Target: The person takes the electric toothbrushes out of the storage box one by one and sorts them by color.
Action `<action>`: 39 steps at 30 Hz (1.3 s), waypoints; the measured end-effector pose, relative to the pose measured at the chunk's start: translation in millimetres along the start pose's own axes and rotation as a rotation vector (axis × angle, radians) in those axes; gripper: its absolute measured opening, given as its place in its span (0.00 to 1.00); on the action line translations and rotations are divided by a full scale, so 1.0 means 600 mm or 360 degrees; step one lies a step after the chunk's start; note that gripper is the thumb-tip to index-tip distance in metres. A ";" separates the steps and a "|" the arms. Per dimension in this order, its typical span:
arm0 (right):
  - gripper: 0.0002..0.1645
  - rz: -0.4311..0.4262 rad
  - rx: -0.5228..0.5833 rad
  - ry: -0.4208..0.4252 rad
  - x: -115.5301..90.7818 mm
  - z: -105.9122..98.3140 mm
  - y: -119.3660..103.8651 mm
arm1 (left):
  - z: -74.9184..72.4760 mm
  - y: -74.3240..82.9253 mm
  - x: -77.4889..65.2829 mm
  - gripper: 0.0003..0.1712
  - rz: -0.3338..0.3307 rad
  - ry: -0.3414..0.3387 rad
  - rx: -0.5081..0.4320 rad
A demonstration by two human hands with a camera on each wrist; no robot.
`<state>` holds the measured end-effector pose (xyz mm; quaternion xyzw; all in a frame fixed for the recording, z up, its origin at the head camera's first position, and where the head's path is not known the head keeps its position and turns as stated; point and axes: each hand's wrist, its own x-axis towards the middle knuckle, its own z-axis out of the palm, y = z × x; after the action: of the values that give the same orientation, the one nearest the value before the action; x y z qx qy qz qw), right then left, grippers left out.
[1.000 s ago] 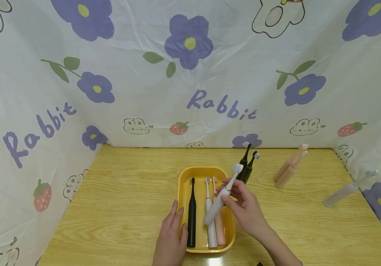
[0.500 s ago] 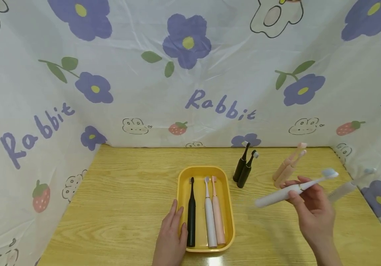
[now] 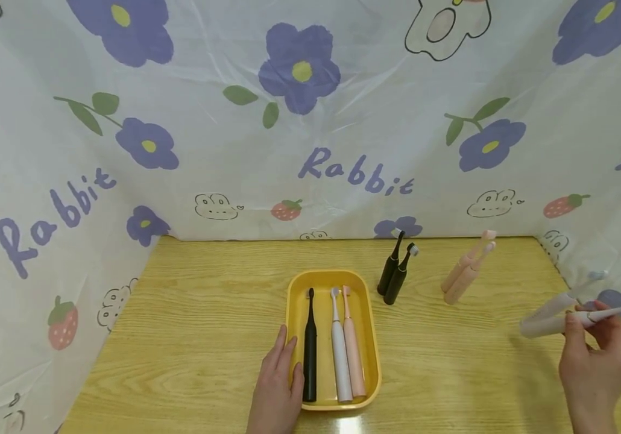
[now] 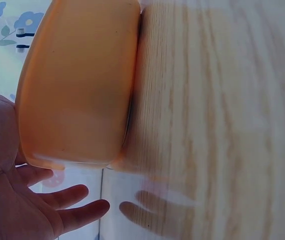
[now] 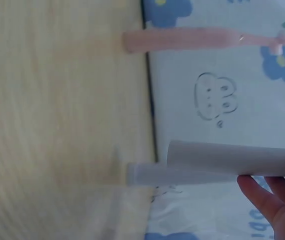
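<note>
A white electric toothbrush (image 3: 542,327) is held in the right hand (image 3: 598,361), tilted with its brush head up to the right. Behind it stands another white electric toothbrush (image 3: 564,299), partly overlapped in the head view. The right wrist view shows the held brush's handle (image 5: 222,157) close to the standing one (image 5: 150,174), its base off the table. On the left, the left hand (image 3: 275,386) rests against the side of a yellow tray (image 3: 324,355), fingers loosely extended. In the tray lie a black toothbrush (image 3: 310,361), a white one (image 3: 341,361) and a pink one (image 3: 355,361).
Two black toothbrushes (image 3: 395,284) stand upright behind the tray's right side. Two pink toothbrushes (image 3: 461,283) stand farther right. A patterned cloth (image 3: 234,138) with flowers and rabbits walls the wooden table (image 3: 196,337) at the back and sides.
The right hand has carried the white toothbrush from over the tray to the far right, beside the standing white one. The left hand has stayed at the tray's side.
</note>
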<state>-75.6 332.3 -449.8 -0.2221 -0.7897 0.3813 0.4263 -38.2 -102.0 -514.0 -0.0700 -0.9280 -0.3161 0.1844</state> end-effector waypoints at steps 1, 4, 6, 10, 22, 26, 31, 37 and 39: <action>0.22 0.0024 -0.0051 0.0012 0.003 0.000 0.007 | -0.001 0.000 0.000 0.26 -0.0002 0.0001 -0.0001; 0.22 0.0081 -0.0141 0.0049 0.006 0.002 0.027 | -0.003 0.001 0.002 0.25 0.0004 -0.0003 -0.0006; 0.22 0.0090 -0.0168 0.0070 0.008 0.004 0.040 | -0.003 0.002 0.003 0.25 0.0014 -0.0004 -0.0009; 0.22 0.0062 -0.0172 0.0082 0.009 0.011 0.059 | -0.004 0.002 0.004 0.25 0.0028 0.0007 -0.0015; 0.24 0.0055 -0.0228 0.0005 0.016 0.023 0.070 | -0.002 -0.001 0.003 0.26 0.0041 0.0019 -0.0015; 0.24 0.0070 -0.0267 -0.0057 0.020 0.026 0.073 | -0.002 -0.002 0.002 0.26 0.0027 0.0003 -0.0018; 0.23 0.0093 -0.0264 -0.0083 0.027 0.027 0.073 | -0.004 -0.001 0.003 0.26 -0.0003 -0.0037 -0.0038; 0.27 0.0209 -0.0286 -0.0120 0.022 0.027 0.067 | -0.007 0.000 0.002 0.26 -0.0001 -0.0043 -0.0042; 0.28 0.0284 -0.0279 -0.0140 0.019 0.026 0.063 | -0.007 0.000 0.002 0.26 0.0003 -0.0040 -0.0040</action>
<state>-93.8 356.6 -479.6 -0.3110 -0.8150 0.3566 0.3345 -37.8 -104.7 -510.7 -0.0771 -0.9262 -0.3266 0.1720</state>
